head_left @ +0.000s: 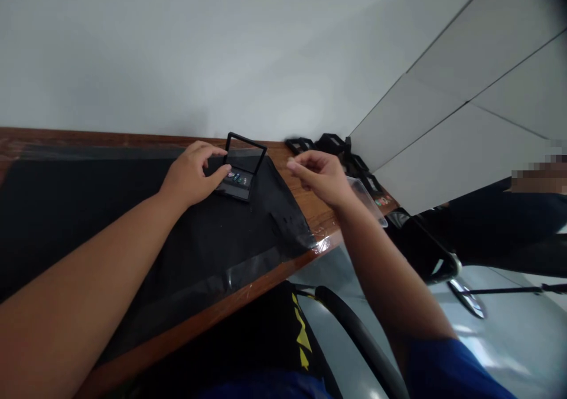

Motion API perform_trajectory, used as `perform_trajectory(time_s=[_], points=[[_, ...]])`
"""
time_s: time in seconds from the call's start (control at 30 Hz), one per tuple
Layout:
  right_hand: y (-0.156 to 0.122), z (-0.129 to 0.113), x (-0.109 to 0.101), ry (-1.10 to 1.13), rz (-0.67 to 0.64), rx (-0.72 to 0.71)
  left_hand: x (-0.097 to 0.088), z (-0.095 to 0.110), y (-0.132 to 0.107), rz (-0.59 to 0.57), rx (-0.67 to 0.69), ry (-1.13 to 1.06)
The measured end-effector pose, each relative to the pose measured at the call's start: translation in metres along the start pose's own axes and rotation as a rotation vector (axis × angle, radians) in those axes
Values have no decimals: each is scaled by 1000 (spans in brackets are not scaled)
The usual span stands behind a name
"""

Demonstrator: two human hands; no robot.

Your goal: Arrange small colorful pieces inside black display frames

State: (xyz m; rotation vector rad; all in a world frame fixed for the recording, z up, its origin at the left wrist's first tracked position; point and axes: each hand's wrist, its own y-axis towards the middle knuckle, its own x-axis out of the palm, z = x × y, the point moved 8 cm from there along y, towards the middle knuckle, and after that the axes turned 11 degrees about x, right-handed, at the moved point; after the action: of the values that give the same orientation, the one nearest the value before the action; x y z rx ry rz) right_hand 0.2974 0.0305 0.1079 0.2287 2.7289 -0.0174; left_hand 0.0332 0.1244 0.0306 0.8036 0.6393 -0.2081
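Left hand [192,174]: rests on the far part of the black mat [133,227], fingers loosely apart, thumb and forefinger touching the left side of a small black case [241,174]. Case: stands near the mat's far right corner, lid raised upright, coloured bits on its base. Right hand [321,177]: hovers just beyond the mat's right edge, fingertips pinched together, on what cannot be told. Clear plastic tray [370,201]: lies right of the mat, under that wrist. Black frames [332,145]: piled beyond the mat's far right corner.
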Motion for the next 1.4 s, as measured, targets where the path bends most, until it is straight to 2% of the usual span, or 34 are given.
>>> perform_trajectory(time_s=[0.1,0.17,0.23,0.3,0.53,0.83,1.07,1.2,1.4], points=[[26,0,62,119,-123,-11,1,6,0,4,87,-62],[43,7,91,197,-170,3,2,10,-1,6,133,-126],[55,16,110,254,-204,25,1,15,-2,18,159,-169],[62,25,119,281,-220,40,1,20,-1,29,168,-175],[64,36,116,277,-276,-7,6,26,1,-20,113,-149],[61,39,112,257,-398,15,4,33,-1,-22,115,-145],[62,43,111,257,-411,88,1,27,-2,-11,84,-96],[61,41,115,261,-443,59,2,27,-2,-21,64,-107],[59,38,114,264,-388,45,0,26,-1,-2,21,-149]])
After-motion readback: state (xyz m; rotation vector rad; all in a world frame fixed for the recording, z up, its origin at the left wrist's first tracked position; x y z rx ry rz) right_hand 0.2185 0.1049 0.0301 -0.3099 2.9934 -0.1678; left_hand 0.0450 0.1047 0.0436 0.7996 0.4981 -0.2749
